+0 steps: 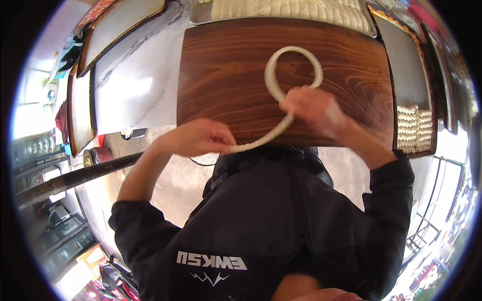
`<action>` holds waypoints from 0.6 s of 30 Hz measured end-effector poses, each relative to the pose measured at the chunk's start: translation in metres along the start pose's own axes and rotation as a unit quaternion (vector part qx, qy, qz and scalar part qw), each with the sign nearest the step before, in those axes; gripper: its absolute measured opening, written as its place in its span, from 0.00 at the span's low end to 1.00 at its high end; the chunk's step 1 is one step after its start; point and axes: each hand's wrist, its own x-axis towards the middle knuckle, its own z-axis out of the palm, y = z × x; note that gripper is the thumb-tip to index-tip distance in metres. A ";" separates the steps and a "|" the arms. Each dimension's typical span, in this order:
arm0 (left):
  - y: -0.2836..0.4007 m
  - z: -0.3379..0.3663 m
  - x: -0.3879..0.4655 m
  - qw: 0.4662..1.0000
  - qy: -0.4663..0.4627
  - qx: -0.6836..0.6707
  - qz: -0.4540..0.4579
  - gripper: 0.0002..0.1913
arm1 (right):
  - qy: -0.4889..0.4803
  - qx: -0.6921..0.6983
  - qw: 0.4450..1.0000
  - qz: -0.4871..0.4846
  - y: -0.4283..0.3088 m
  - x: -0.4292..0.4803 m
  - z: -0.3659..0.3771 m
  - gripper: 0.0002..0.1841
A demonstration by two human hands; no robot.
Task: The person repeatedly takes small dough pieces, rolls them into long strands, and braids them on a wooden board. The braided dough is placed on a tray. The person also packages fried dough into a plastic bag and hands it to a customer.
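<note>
A long twisted rope of dough (268, 138) runs from hand to hand above the near edge of a brown wooden board (226, 71). My left hand (209, 137) pinches one end of it at the board's near left edge. Farther right, my right hand (310, 107) is closed around the rope where it crosses itself; beyond that hand the dough makes a round loop on the board. The right hand is slightly blurred, and its fingertips are partly hidden.
Behind the board lies a metal tray (196, 17) filled with rows of dough strips (286, 9). At right, a dark-rimmed baking tray (406, 71) holds twisted dough pieces (414, 129) at its near end. Two more trays (120, 32) (81, 109) are on the left, by a marble-patterned surface (131, 90).
</note>
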 end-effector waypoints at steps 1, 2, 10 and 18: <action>0.011 -0.010 0.011 0.995 -0.002 0.073 0.061 0.07 | -0.030 -0.038 0.998 -0.051 -0.011 0.002 0.012 0.15; 0.019 -0.018 0.022 0.981 0.054 0.175 0.065 0.06 | -0.007 -0.040 0.998 -0.049 -0.019 -0.001 0.021 0.15; 0.028 -0.067 0.122 0.827 0.150 0.488 0.235 0.05 | 0.002 -0.269 0.945 0.186 -0.030 -0.059 -0.020 0.08; 0.055 -0.002 0.196 0.882 0.349 0.243 0.203 0.02 | 0.111 -0.187 0.873 0.437 -0.024 -0.145 -0.055 0.05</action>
